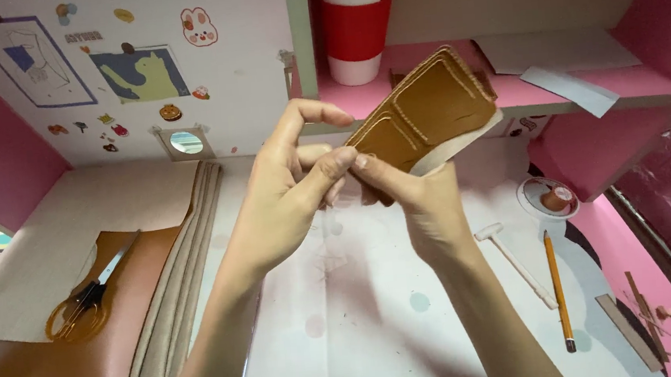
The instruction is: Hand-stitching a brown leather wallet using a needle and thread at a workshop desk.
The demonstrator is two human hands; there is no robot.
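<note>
Tan stitched leather wallet piece, likely light and semi-stiff; left hand and right hand both pinch its seven-o'clock corner, best gripped by edges.

I see my left hand and right hand bare, forearms unsleeved, with no rings, watch or gloves; nails short.

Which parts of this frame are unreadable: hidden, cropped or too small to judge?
Head view only:
- Leather piece: its lower end is hidden behind the left hand and right hand.
- Cup: top cut off by the upper edge.
- Scissors: blade tips blurred; whether open or closed is unclear.
- Small dish: contents too small to identify.
- Leather sheet: cut off at the bottom-left edge.
</note>
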